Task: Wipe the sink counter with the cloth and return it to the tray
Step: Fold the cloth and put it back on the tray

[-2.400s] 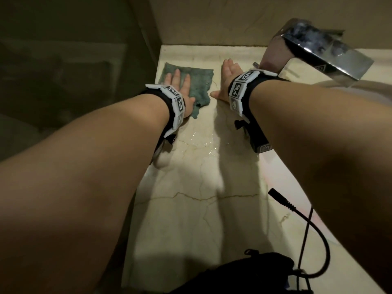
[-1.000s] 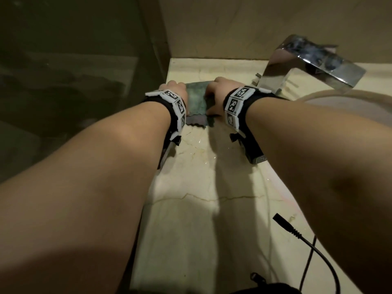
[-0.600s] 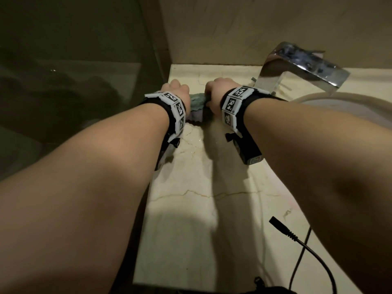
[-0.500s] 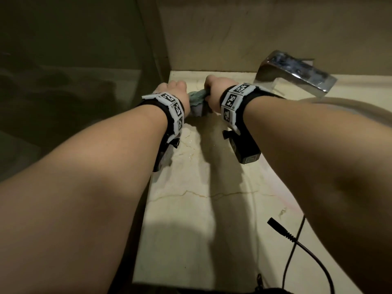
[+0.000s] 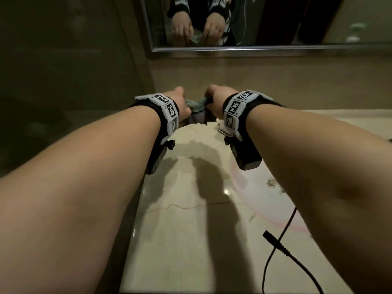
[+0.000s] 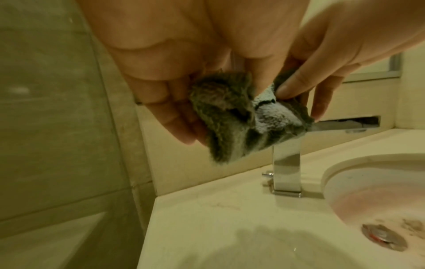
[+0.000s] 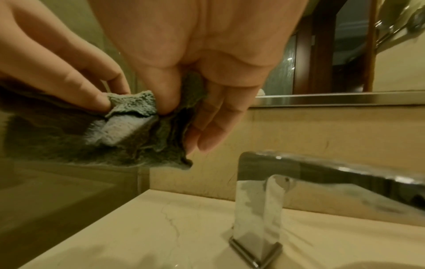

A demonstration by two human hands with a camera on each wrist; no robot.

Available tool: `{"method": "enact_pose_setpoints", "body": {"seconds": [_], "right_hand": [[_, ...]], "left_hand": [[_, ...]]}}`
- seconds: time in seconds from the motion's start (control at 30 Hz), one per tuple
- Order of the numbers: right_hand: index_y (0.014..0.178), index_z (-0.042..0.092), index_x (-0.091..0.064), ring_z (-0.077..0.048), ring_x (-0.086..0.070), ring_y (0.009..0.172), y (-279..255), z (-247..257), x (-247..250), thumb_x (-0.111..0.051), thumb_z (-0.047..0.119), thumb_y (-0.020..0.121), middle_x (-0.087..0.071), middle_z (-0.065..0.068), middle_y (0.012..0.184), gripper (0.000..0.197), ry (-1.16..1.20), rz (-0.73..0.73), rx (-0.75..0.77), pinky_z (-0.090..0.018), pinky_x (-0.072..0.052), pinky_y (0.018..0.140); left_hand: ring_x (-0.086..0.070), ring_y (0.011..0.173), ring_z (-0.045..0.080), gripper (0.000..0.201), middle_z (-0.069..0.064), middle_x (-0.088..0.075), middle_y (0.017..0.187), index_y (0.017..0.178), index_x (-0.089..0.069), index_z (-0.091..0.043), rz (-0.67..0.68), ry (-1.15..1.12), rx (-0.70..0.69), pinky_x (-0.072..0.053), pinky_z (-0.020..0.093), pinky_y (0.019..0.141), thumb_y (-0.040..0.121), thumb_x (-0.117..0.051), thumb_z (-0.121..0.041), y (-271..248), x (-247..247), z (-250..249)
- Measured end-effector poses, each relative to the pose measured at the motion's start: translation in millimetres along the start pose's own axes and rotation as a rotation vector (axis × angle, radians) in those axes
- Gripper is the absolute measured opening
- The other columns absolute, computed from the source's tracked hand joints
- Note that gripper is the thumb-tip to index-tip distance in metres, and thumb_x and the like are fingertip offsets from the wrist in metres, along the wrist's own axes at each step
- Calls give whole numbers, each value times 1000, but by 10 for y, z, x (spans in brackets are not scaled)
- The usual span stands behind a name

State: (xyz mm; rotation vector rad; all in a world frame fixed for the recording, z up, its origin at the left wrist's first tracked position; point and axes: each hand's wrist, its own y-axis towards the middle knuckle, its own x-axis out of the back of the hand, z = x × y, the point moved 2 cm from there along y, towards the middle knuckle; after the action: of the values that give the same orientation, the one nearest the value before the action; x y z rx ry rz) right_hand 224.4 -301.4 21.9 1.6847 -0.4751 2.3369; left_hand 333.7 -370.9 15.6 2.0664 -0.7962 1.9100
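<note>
Both hands hold the green-grey cloth (image 5: 197, 107) bunched up between them, lifted above the back left corner of the marble counter (image 5: 186, 219). My left hand (image 5: 184, 105) grips its left side; in the left wrist view the cloth (image 6: 227, 120) hangs against the curled left fingers (image 6: 170, 112). My right hand (image 5: 213, 103) pinches the right side; in the right wrist view its thumb and fingers (image 7: 207, 131) close on the cloth (image 7: 128, 131), with the left hand's fingertips (image 7: 92, 98) pinching the top fold. No tray is in view.
A chrome faucet (image 6: 287, 174) stands on the counter just right of and below the cloth, next to the round sink basin (image 6: 340, 171) with its drain (image 6: 384, 236). A mirror (image 5: 275, 22) hangs above the back wall. A black cable (image 5: 275, 247) lies near the counter's front.
The cloth lay flat under my left palm; both hands gathered it into a bunch and lifted it off the counter. The head view has tilted up to show the mirror.
</note>
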Motion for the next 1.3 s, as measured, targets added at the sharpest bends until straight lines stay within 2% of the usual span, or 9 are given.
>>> {"method": "enact_pose_setpoints", "body": {"seconds": [0.13, 0.33, 0.57, 0.7, 0.83, 0.93, 1.1, 1.17, 1.3], "right_hand": [[128, 9, -51, -31, -56, 117, -206, -227, 237, -53, 16, 92, -58, -15, 128, 36, -28, -29, 0, -32, -45, 90], [124, 8, -55, -32, -58, 114, -552, -653, 613, -53, 17, 91, -61, -15, 125, 34, -65, -83, 3, -32, -46, 89], [118, 8, -60, -33, -64, 102, -1018, -1378, 979, -51, 16, 90, -66, -15, 115, 30, -102, -110, -48, -37, -52, 82], [122, 10, -57, -32, -63, 106, -1268, -1781, 1119, -51, 16, 92, -64, -14, 120, 32, -72, -130, -92, -36, -51, 84], [124, 10, -55, -32, -62, 107, -1497, -2184, 1197, -49, 14, 92, -63, -14, 121, 33, -74, -123, -142, -33, -49, 81], [122, 8, -57, -32, -63, 102, -1685, -2495, 1211, -49, 12, 92, -64, -15, 119, 31, -89, -98, -189, -30, -46, 74], [122, 10, -57, -28, -60, 85, -2008, -3084, 1214, -50, 11, 91, -65, -14, 117, 32, -46, -93, -279, -29, -45, 55], [124, 11, -56, -31, -61, 97, -2138, -3311, 1214, -50, 13, 91, -64, -13, 120, 33, -50, -101, -318, -30, -47, 66], [121, 11, -59, -31, -60, 110, -2389, -3746, 1181, -53, 16, 90, -64, -14, 120, 32, -45, -109, -382, -32, -49, 86]], "left_hand": [[-59, 104, 32, 51, 13, -60, 119, 129, -44, -9, -18, 89, -80, -47, 36, 84, 89, -53, -39, -118, 134, -312], [-57, 112, 31, 56, 15, -59, 125, 129, -47, -6, -70, 105, -135, -46, 33, 87, 87, -59, -41, -360, 303, -910], [-58, 110, 31, 48, 15, -61, 121, 123, -53, -7, -95, 111, -208, -46, 32, 85, 88, -57, -40, -636, 338, -1813], [-59, 107, 31, 45, 13, -59, 104, 120, -54, -7, -97, 134, -258, -45, 32, 82, 89, -56, -39, -786, 319, -2282], [-58, 105, 30, 46, 13, -61, 115, 123, -52, -7, -69, 139, -300, -39, 30, 75, 89, -56, -39, -915, 219, -2730], [-54, 93, 27, 46, 13, -60, 110, 124, -52, -8, -26, 118, -342, -38, 28, 73, 88, -58, -36, -1013, 103, -3057], [-54, 94, 27, 48, 12, -59, 111, 128, -47, -10, 35, 77, -399, -42, 31, 78, 86, -60, -29, -1154, -116, -3647], [-50, 89, 25, 48, 8, -53, 102, 129, -46, -10, 56, 45, -420, -41, 30, 76, 86, -61, -26, -1198, -205, -3873], [-49, 87, 25, 49, 12, -57, 107, 127, -45, -10, 89, 34, -472, -41, 31, 76, 84, -62, -26, -1266, -407, -4294]]}}
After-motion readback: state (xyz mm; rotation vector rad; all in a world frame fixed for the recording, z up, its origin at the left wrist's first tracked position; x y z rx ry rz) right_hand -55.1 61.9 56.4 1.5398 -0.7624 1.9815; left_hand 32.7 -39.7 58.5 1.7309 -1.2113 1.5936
